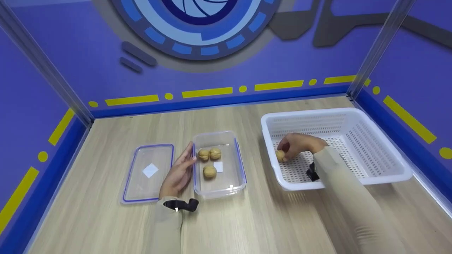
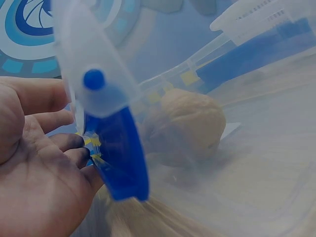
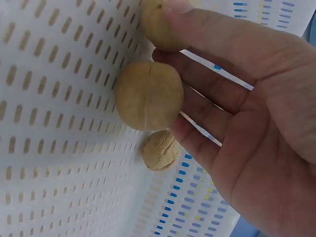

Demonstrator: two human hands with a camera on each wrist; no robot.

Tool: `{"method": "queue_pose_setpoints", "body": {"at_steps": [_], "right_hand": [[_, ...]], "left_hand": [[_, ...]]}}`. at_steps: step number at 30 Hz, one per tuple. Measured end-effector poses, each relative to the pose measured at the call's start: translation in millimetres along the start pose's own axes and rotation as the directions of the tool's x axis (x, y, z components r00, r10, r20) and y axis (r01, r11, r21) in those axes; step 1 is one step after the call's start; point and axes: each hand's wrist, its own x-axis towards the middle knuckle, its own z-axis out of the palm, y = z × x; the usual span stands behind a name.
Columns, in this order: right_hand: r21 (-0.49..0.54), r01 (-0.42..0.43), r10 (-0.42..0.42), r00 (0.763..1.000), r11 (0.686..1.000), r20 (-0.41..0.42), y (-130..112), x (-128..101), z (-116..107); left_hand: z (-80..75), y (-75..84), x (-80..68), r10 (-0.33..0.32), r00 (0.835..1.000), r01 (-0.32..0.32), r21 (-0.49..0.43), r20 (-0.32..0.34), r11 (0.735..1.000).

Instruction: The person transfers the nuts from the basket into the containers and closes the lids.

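In the head view my left hand (image 1: 179, 175) lies along the left side of a clear plastic food container (image 1: 226, 188), its fingers touching that wall near the rim. The left wrist view shows these fingers loosely extended behind a side latch flap (image 2: 118, 153) with blue trim. Inside the container sit three walnuts, one walnut (image 1: 209, 172) nearer me than the others. My right hand (image 1: 298, 145) reaches into a white perforated basket (image 1: 374, 180) and pinches a walnut (image 3: 160, 29) between thumb and fingers. Two more walnuts, a larger-looking walnut (image 3: 149, 96) and a farther walnut (image 3: 162, 150), lie beside the fingers.
Left of the container, the clear lid (image 1: 136, 187) with a blue seal and a white label lies flat on the wooden table (image 1: 233, 225). Blue-purple panels (image 1: 212, 77) enclose the table at the back and both sides. The basket stands near the right panel.
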Motion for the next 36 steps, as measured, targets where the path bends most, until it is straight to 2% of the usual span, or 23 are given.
{"method": "queue_pose_setpoints", "body": {"at_steps": [6,12,16,23,29,36], "right_hand": [[-0.011,-0.016,0.016,1.000,1.000,0.008,-1.2,-1.7,-1.1],[0.035,-0.065,0.065,0.998,0.997,-0.003,-0.6,-6.0,-2.5],[0.017,-0.068,0.068,0.998,0.998,0.015,-1.8,-6.6,-1.1],[-0.024,0.036,-0.035,0.999,0.999,0.018,-2.1,-0.9,1.4],[-0.022,0.021,-0.021,1.000,1.000,0.021,-3.6,-0.9,0.5],[0.026,-0.007,0.007,1.000,1.000,-0.012,-1.4,-5.9,-6.8]], "left_hand": [[0.7,0.0,-0.5,0.002,1.000,-0.002,0.005,-0.010,1.000],[1.7,0.1,0.6,-0.004,1.000,0.004,0.002,-0.021,1.000],[1.5,0.1,1.2,-0.002,1.000,0.002,0.007,-0.016,1.000],[0.6,0.3,0.7,0.004,1.000,-0.004,-0.015,0.017,1.000],[0.8,0.2,0.4,0.009,1.000,-0.009,-0.009,-0.008,1.000],[0.2,-1.0,0.6,0.007,1.000,-0.007,-0.007,-0.005,1.000]]}}
